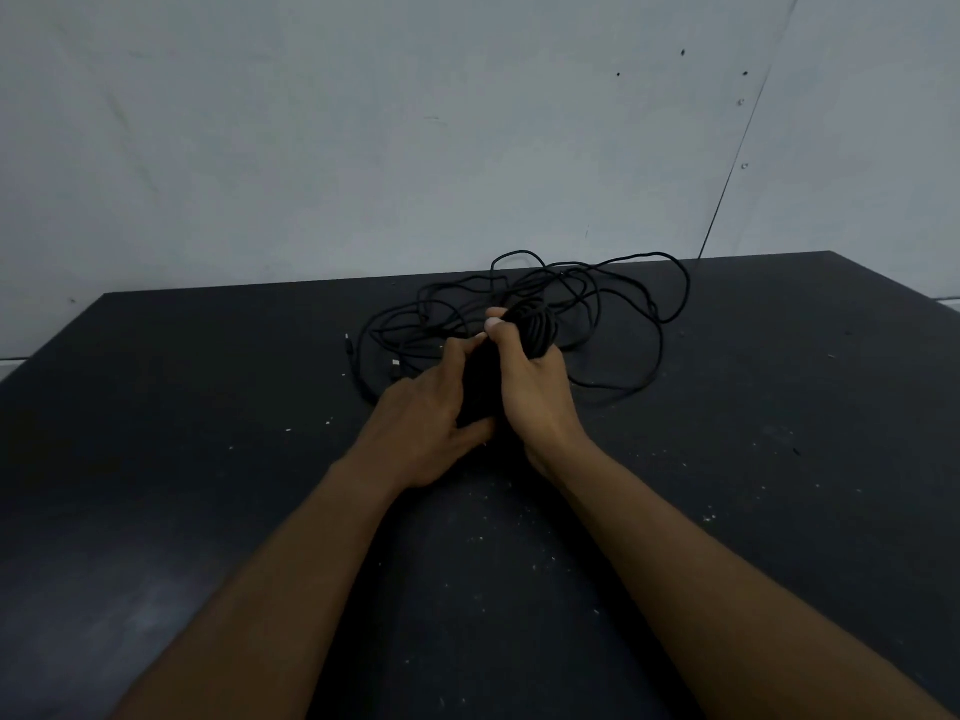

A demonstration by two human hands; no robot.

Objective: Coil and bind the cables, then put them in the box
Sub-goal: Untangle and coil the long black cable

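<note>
Loose cables (613, 298) lie behind both hands (mid-table (208, 407)).

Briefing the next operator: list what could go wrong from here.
1. The loose cable lies in crossed loops on the table; pulling it in could drag a knot into the coiled bundle.
2. The right hand and left hand both grip the bundle, with no tie visible; easing either grip may let turns spring apart.
3. The plug ends lie free beside the loops and may snag.
</note>
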